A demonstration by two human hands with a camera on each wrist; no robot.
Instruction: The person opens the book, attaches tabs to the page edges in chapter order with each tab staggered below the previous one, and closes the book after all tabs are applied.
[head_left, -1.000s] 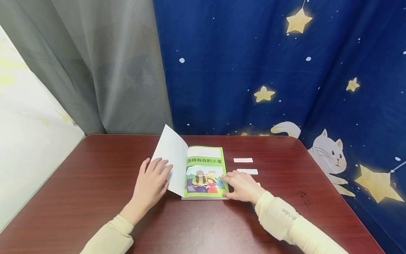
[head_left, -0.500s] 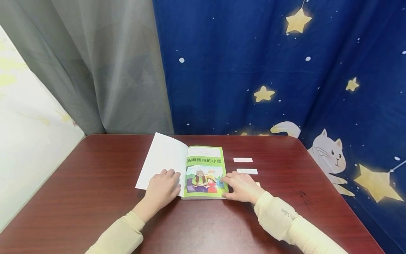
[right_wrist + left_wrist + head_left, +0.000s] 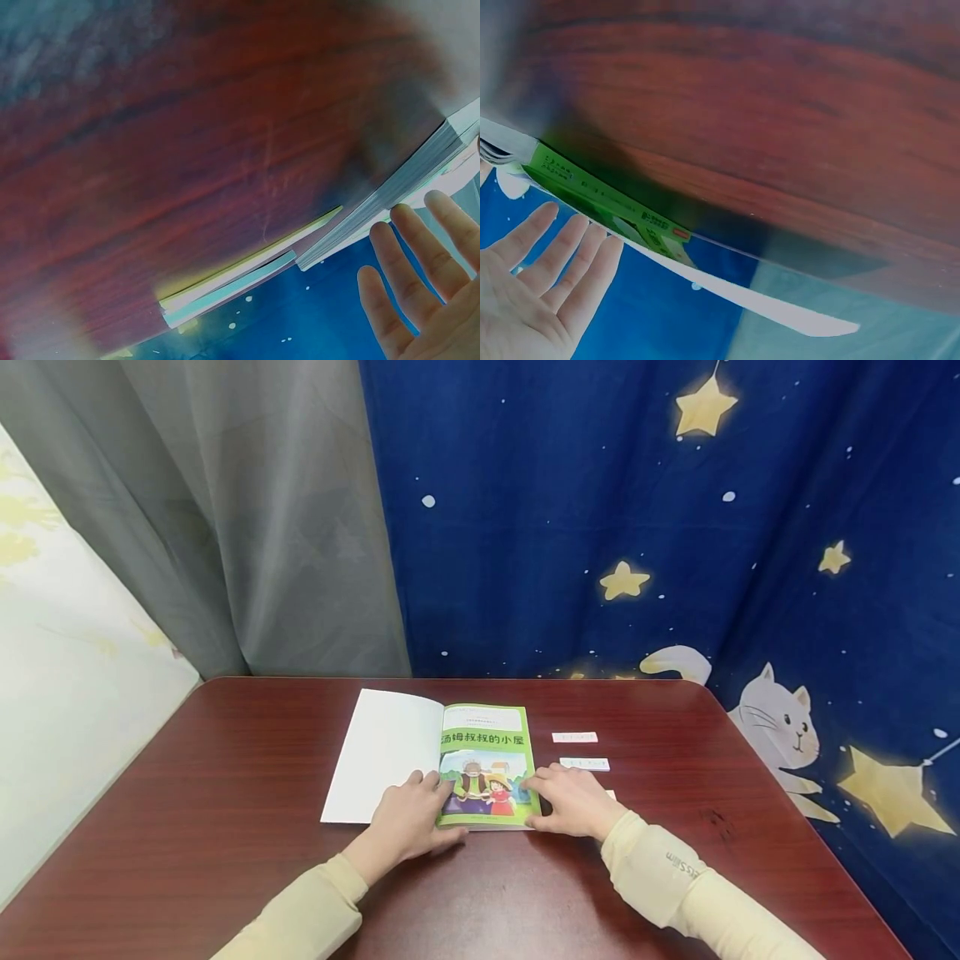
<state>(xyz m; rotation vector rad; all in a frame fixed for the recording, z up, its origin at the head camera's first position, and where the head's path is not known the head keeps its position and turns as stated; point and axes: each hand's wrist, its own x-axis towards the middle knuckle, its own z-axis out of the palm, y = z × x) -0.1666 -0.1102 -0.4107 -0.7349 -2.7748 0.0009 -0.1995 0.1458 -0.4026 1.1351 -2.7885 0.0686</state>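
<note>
A book [image 3: 480, 742] with a green illustrated title page lies open on the table, its white cover inside [image 3: 382, 743] folded out to the left. My left hand [image 3: 408, 814] rests at the fold, fingertips on the page near the spine and thumb at the lower edge. In the left wrist view the green spine [image 3: 600, 195] shows beside its extended fingers [image 3: 574, 247]. My right hand [image 3: 573, 799] touches the right edge of the page with its fingers and thumb spread. The page block [image 3: 390, 199] lies beside those fingers in the right wrist view.
Two white paper strips [image 3: 574, 737] [image 3: 584, 765] lie right of the book. A pale yellow pad [image 3: 255, 259] shows in the right wrist view, mostly hidden by my right hand in the head view. Curtains [image 3: 525, 527] hang behind the reddish-brown table [image 3: 247, 760].
The cover has swung down to the left and now lies nearly flat. My left hand has moved right, from the raised cover to the fold. My right hand has stayed in place.
</note>
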